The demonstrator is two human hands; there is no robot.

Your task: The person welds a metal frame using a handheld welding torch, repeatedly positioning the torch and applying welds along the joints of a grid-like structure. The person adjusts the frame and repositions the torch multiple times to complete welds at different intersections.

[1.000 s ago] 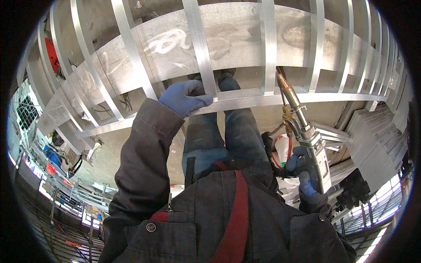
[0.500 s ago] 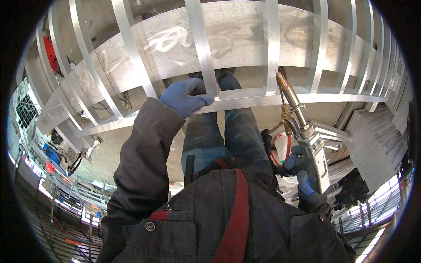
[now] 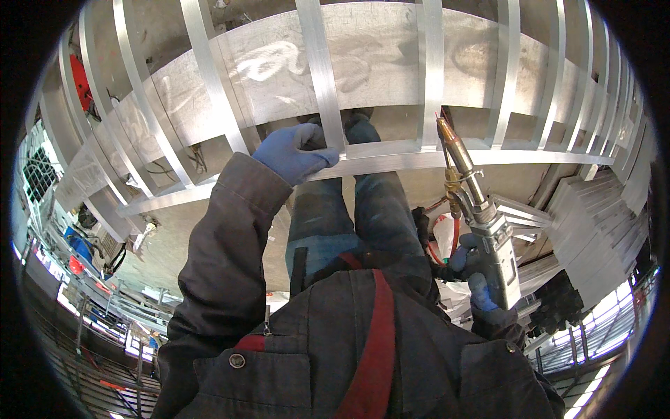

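Observation:
A bright metal frame runs across in front of me, with a long rail (image 3: 391,163) along its near side and several crossbars (image 3: 319,77) reaching away from it. My left hand (image 3: 296,151), in a blue glove, is closed over the rail beside the foot of a crossbar, thumb and fingers pinching its edge. On the right, my right hand (image 3: 474,274), also gloved in blue, is wrapped round the grip of a welding gun (image 3: 493,241). The gun's copper-coloured nozzle (image 3: 450,136) points away from me, over the rail and near the foot of another crossbar. Part of the right hand hides behind the gun's body.
A wide flat metal plate (image 3: 377,49) lies beneath the crossbars. An orange-red hose (image 3: 454,236) hangs beside the gun. Stacked metal profiles (image 3: 593,223) stand at the right. A red object (image 3: 80,82) lies far left, and a blue one (image 3: 78,243) is below it.
The welding gun's nozzle has shifted slightly to the left. My left hand keeps its hold on the rail, with hardly any movement.

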